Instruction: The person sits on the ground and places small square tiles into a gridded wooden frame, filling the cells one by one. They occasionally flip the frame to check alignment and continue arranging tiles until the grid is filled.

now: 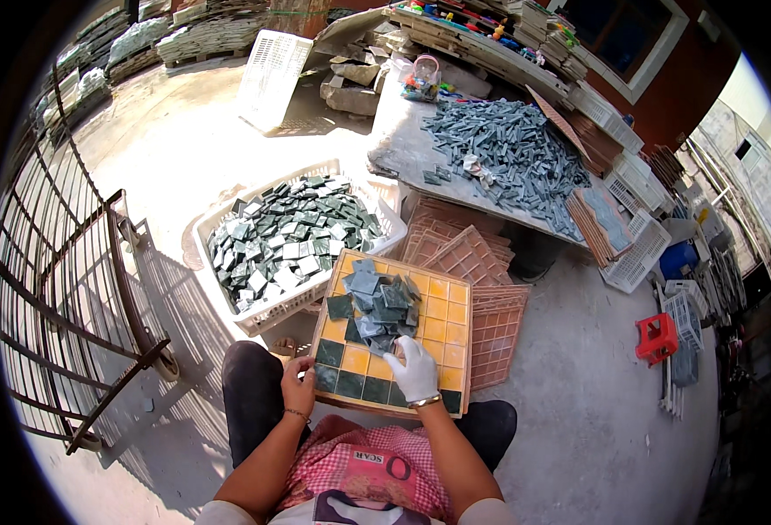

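Note:
A square yellow grid tray (433, 328) with a wooden rim lies in front of me. Dark green square stone tiles (348, 385) fill much of its near row and part of its left side. On the tray's middle sits a loose heap of grey-green stone tiles (385, 302). My left hand (298, 387), bare, is at the tray's left rim with its fingers curled together; what they grip is hidden. My right hand (417, 372) wears a white glove, and its thumb and fingers pinch a tile at the heap's near edge.
Left of the tray stands a white plastic crate (215, 293) full of square tiles. Reddish grid trays (499, 337) are stacked to the right. Beyond, a table (403, 131) bears a heap of narrow grey stone strips (512, 149). A metal railing (70, 289) stands left, a red stool (656, 339) right.

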`<state>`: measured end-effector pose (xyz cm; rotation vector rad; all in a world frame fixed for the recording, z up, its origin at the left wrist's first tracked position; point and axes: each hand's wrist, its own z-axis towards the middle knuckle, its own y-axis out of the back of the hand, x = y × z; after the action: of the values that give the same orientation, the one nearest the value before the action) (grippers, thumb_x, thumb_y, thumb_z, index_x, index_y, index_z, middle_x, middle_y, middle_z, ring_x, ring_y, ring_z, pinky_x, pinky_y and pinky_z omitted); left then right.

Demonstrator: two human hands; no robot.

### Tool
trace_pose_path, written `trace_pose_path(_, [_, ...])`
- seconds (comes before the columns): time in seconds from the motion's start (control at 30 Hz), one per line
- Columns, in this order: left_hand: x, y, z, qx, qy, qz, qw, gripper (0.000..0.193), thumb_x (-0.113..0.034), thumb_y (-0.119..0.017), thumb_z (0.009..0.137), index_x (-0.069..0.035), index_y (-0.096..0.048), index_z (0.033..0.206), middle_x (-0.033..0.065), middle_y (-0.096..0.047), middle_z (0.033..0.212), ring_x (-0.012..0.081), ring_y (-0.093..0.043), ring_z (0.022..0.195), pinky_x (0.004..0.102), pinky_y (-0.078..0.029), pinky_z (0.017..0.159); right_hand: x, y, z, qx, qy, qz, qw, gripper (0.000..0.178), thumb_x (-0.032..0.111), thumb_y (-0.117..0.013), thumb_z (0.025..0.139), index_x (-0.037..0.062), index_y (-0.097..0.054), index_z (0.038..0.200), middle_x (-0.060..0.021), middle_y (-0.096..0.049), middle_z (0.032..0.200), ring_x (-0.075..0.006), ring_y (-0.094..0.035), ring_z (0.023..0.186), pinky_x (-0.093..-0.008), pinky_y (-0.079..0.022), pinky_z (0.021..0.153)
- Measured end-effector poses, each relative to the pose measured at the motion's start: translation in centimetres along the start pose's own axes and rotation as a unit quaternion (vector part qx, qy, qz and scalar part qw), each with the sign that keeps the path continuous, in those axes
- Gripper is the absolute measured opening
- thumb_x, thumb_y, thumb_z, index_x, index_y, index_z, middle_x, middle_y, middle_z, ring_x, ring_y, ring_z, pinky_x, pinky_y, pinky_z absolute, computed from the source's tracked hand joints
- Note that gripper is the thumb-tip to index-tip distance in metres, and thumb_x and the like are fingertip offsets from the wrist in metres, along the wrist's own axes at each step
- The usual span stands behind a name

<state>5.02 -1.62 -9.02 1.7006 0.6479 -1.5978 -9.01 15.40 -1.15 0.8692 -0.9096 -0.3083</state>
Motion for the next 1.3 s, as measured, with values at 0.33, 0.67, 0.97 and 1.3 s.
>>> trace_pose_path(0.33, [-0.3,-0.1,0.2,0.003,-0.012,0.029,1.000,0.020,0.000,-0.052,0.076,0.002,-0.059,0.095,0.0074,-0.057,0.088,0.0159,-0.056,0.081,0.0265,-0.045,0.075,0.5,-2.7,1.4,0.006,-0.043,-0.056,0.998,0.032,0.024,-0.066,0.073,0.0082,-0.051,0.096,-0.0122,-0.059,0.084,-0.0316,-0.058,0.077,-0.0409,-0.046,0.065])
trace_pose_path(0.67, [-0.4,-0.4,0.2,0.001,-0.001,-0.003,1.000,0.019,0.000,-0.052,0.075,0.001,-0.059,0.092,0.0101,-0.057,0.088,0.0193,-0.057,0.082,0.0286,-0.046,0.077,-3.2,-1.4,2.2,0.024,0.083,0.011,0.996,0.025,0.023,-0.062,0.077,0.0082,-0.052,0.093,-0.0111,-0.059,0.088,-0.0311,-0.058,0.078,-0.0397,-0.048,0.064])
trace_pose_path(0.97, [-2.3,0.0,0.1,-0.022,-0.193,0.150,0.970,0.024,0.001,-0.055,0.072,-0.001,-0.057,0.096,0.0117,-0.054,0.100,0.0211,-0.056,0.087,0.0313,-0.046,0.075,-1.0,-2.2,1.7,-0.058,0.095,-0.087,0.990,0.018,0.019,-0.064,0.073,0.0103,-0.055,0.086,-0.0070,-0.056,0.082,-0.0265,-0.058,0.070,-0.0371,-0.048,0.060])
trace_pose_path(1.3, [-5.8,-0.4,-2.7,0.303,0.235,-0.455,0.804,0.044,-0.031,-0.037,0.094,0.000,-0.040,0.125,0.0147,-0.052,0.112,0.0205,-0.054,0.101,0.0329,-0.045,0.087,6.6,0.1,-5.8,0.062,0.238,0.019,0.969,0.027,0.019,-0.067,0.070,0.0094,-0.057,0.094,-0.0064,-0.054,0.098,-0.0241,-0.056,0.087,-0.0363,-0.048,0.073])
